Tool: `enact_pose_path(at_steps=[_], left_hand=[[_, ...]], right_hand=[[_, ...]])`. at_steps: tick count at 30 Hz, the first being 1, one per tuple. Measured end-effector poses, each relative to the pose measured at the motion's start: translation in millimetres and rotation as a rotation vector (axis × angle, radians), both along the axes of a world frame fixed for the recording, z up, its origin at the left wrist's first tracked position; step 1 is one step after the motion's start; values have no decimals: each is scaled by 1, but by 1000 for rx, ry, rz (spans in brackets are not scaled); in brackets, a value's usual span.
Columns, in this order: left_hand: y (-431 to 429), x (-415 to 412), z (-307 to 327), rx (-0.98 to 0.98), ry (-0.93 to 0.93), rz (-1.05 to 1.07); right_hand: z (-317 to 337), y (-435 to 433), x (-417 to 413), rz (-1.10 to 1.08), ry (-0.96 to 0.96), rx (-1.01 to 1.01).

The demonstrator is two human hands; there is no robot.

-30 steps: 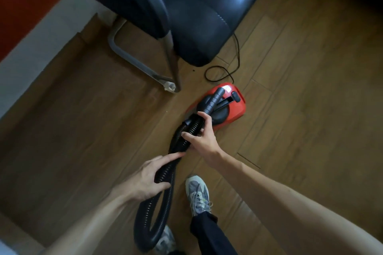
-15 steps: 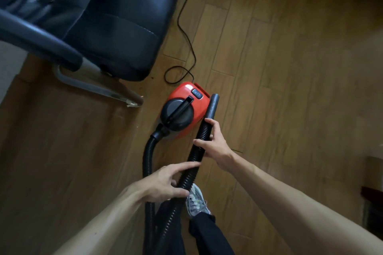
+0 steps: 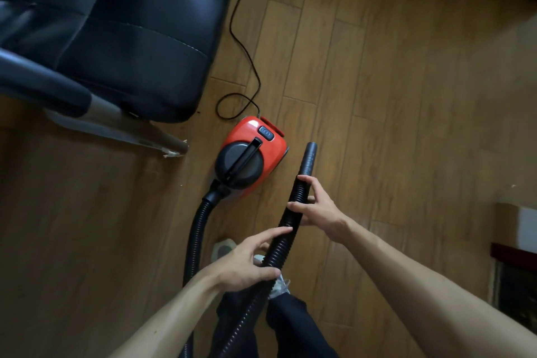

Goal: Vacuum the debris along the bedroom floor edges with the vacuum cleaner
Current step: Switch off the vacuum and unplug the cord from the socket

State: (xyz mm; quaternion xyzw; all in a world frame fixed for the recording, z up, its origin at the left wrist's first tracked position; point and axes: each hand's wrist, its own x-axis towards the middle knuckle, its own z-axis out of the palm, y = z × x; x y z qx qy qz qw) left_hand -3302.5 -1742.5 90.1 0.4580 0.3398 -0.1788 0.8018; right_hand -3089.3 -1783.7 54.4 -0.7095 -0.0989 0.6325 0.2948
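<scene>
A small red vacuum cleaner (image 3: 263,141) with a black round lid and handle sits on the wooden floor just ahead of my feet. Its black ribbed hose (image 3: 195,238) leaves the body, loops back toward me and comes up between my hands. My right hand (image 3: 315,209) grips the hose just below the smooth black nozzle tube (image 3: 308,158), which points away from me beside the vacuum. My left hand (image 3: 247,261) holds the hose lower down, thumb and fingers around it.
A black leather chair (image 3: 122,38) on a metal sled frame (image 3: 116,128) stands at the left. The power cord (image 3: 242,46) runs across the floor behind the vacuum. Small bits of debris (image 3: 181,184) lie near the chair leg. Low furniture (image 3: 514,256) sits at the right edge.
The hose end swung from over the vacuum body to its right side, and the nozzle now points forward. My view shifted right, so the chair moved left in the frame.
</scene>
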Motion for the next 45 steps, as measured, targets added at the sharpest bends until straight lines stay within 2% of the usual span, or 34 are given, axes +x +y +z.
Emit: enact_pose_path(at_steps=[9, 17, 21, 23, 25, 28, 32, 41, 45], left_hand=[[9, 15, -18, 43, 44, 7], [23, 66, -47, 106, 116, 45], [26, 84, -68, 172, 185, -3], [28, 89, -78, 205, 223, -28], [29, 92, -86, 221, 247, -37], [29, 94, -99, 226, 265, -63], [29, 94, -112, 250, 285, -82], [23, 86, -130, 242, 290, -127], [18, 89, -127, 258, 294, -113]], right_hand=[[-30, 14, 16, 45, 20, -41], [-67, 41, 62, 65, 82, -92], [-93, 59, 84, 282, -17, -166], [-106, 72, 92, 482, -121, -183], [-116, 88, 96, 772, -280, -177], [-131, 115, 88, 1066, -473, -31], [-157, 148, 60, 1262, -497, 65], [-193, 167, 37, 1361, -568, 68], [-187, 176, 58, 1280, -372, 103]])
